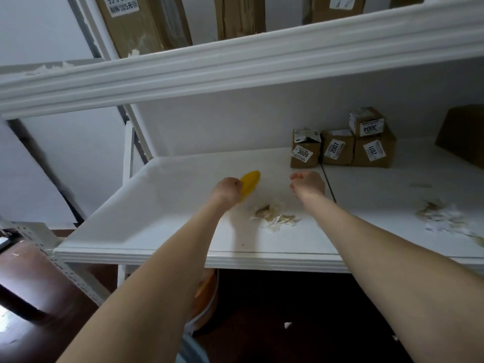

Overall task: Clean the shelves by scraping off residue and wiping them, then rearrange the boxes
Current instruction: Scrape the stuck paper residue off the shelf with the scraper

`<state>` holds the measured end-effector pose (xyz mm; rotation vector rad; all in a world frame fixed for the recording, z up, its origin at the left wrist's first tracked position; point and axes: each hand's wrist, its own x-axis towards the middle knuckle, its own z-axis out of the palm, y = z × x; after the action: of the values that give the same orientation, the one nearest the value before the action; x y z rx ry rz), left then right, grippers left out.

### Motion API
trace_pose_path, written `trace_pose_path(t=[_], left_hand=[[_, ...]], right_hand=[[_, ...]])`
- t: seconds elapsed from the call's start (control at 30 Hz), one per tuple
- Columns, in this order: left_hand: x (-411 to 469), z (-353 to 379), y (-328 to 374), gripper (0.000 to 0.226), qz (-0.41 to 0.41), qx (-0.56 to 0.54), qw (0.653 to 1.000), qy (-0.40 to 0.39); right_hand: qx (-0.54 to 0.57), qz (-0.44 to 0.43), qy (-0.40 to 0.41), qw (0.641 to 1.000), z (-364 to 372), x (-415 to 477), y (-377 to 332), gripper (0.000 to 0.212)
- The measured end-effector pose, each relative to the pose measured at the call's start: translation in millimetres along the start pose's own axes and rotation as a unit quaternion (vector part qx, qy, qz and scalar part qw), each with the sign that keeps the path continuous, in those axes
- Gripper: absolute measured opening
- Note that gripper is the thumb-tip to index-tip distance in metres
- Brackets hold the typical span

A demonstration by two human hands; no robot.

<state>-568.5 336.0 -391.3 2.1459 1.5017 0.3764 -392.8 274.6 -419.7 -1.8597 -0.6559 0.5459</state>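
Left hand (226, 189) grips the scraper (251, 180) low on the shelf (157, 205), probably to push scraps (275, 217) off; right hand (308, 184) hovers loose, empty.

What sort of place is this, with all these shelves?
Probably a parcel storeroom or small stockroom. White shelving carries small cardboard boxes with numbered labels such as 3005 and 2007, and more labelled cartons stand on the shelf above. The left hand grips a yellow scraper.

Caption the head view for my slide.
Left hand grips yellow scraper at white shelf, near peeled residue; right hand holds nothing.
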Motion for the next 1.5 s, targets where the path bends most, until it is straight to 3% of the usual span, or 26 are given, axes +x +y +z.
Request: trace_pose_path(t=[0.1,0.17,0.3,0.53,0.67,0.77,0.83,0.97,1.07,1.13,1.37,1.5], left_hand=[[19,0,-1,0.034,-0.018,0.062,0.996,0.064],[28,7,2,0.038,-0.027,0.088,0.994,0.052],[34,31,24,0.039,0.016,0.118,0.993,-0.022],[9,24,33,0.025,0.076,0.024,0.984,-0.161],[5,6,13,0.029,0.082,0.054,0.994,-0.043],[5,3,-16,0.037,-0.025,0.082,0.996,0.024],[-4,7,-26,0.044,-0.084,0.074,0.994,0.009],[-29,28,-1,0.052,-0.028,0.079,0.996,-0.035],[-48,35,30,0.030,-0.008,0.060,0.996,-0.072],[-57,33,43,0.027,-0.012,0.007,0.997,-0.082],[-58,13,13,0.035,-0.077,0.046,0.996,0.029],[-66,28,6,0.042,-0.070,0.067,0.995,0.002]], right_hand=[[-0.032,-0.006,0.013,0.999,-15,10,8,0.028],[-0.052,-0.013,0.009,0.999,-20,13,12,0.031],[-0.069,-0.011,0.015,0.997,-25,22,21,0.031],[-0.089,-0.015,-0.001,0.996,-18,17,22,0.030],[-0.076,-0.010,-0.009,0.997,-14,6,14,0.029],[-0.077,-0.003,-0.020,0.997,-14,-3,14,0.029],[-0.081,0.004,-0.023,0.996,-16,-9,15,0.029],[-0.071,0.015,-0.022,0.997,-17,-17,16,0.030],[-0.060,0.015,-0.023,0.998,-15,-25,15,0.030],[-0.060,0.009,-0.026,0.998,-17,-29,13,0.030],[-0.041,0.015,-0.026,0.999,-26,-36,10,0.029],[-0.051,0.022,-0.038,0.998,-21,-42,13,0.030]])
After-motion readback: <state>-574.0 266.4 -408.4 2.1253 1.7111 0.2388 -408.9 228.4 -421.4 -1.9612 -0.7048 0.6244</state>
